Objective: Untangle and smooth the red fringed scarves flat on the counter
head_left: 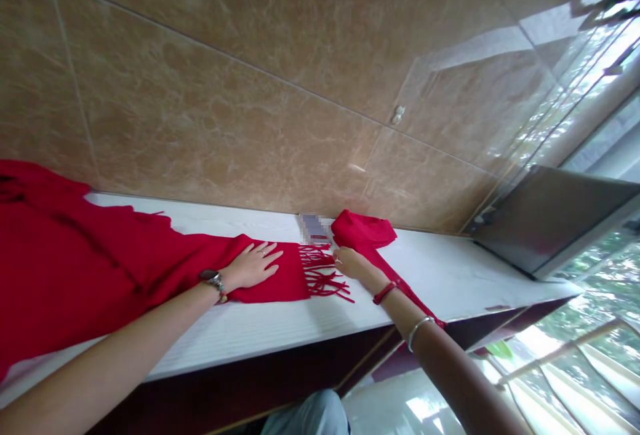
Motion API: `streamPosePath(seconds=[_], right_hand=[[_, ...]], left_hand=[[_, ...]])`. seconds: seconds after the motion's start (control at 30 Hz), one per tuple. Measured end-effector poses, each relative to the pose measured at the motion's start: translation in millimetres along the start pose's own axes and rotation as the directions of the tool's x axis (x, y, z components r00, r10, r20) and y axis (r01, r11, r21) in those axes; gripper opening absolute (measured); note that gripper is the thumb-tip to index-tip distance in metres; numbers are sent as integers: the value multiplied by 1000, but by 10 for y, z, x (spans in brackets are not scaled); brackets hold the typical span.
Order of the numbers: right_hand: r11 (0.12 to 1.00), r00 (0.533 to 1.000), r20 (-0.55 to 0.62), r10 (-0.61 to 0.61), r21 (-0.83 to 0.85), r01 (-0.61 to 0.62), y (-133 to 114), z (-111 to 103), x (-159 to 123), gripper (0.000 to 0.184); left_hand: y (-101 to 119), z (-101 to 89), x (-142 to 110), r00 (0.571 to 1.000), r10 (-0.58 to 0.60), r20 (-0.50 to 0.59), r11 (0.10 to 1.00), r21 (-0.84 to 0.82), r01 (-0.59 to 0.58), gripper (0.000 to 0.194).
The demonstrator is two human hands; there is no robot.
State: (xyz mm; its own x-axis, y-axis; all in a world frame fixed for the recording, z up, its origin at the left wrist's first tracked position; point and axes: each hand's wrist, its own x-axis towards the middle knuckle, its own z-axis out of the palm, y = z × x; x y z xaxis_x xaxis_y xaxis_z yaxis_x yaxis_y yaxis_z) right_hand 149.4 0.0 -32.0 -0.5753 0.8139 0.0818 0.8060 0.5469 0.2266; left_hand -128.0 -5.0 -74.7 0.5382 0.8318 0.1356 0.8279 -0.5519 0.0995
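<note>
Mostly along the white counter: a large red scarf, bunched in loose folds at the left, flat towards its fringed end. Probably soft, limp and light for its spread, more prone to wrinkle than to slip; best taken by both edges of the flat width just behind the fringe, not by loose strands. Past that end, a smaller folded red cloth, with a narrow strip trailing to the counter's front edge. Left hand palm down on the scarf's flat part, fingers spread; right hand at the fringe, fingers curled, impossible to tell whether closed on a strand. Cut off at the left border: the scarf's far side. Behind the right wrist: part of the strip. Pixelated, above the fringe: a small greyish item, not identifiable.
</note>
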Motion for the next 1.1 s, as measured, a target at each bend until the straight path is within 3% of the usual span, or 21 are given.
streamPosePath(seconds=[0.13, 0.23, 0.3, 0.47, 0.57, 0.7, 0.87, 0.97, 1.1], right_hand=[[986, 989, -33, -143, 84, 145, -286, -109, 313, 26], [970, 976, 5, -217, 109, 215, -394, -77, 454, 23], [974, 977, 34, -208, 99, 204, -304, -25, 414, 22], [992, 990, 80, -115, 52, 111, 203, -36, 44, 22], [994, 994, 49, -98, 62, 95, 274, -135, -30, 24], [980, 987, -42, -153, 121, 157, -29, -159, 234, 29], [982, 990, -31, -136, 128, 139, -314, 26, 572, 29], [994, 999, -6, -54, 91, 55, -152, 126, 489, 29], [998, 998, 34, 43, 41, -44, 227, 125, 171, 24]], left_hand=[[-2, -20, -18, 1000, -1, 17, 1000, -11, 2, 49], [-4, -25, -18, 1000, 0, 18, 1000, -11, 0, 49], [-12, -24, -17, 1000, -4, 24, 1000, -18, 4, 49], [-20, -30, -17, 999, -10, 41, 999, -36, 12, 49], [-28, -19, -11, 1000, -2, 26, 999, -46, 4, 49], [-66, 35, 6, 1000, 5, 0, 998, -57, -5, 49], [-95, 51, -1, 1000, 16, -3, 997, -80, -16, 49], [-85, 26, -18, 1000, 16, 14, 996, -94, -14, 49], [-71, 8, -27, 1000, 21, 13, 995, -93, -20, 49]])
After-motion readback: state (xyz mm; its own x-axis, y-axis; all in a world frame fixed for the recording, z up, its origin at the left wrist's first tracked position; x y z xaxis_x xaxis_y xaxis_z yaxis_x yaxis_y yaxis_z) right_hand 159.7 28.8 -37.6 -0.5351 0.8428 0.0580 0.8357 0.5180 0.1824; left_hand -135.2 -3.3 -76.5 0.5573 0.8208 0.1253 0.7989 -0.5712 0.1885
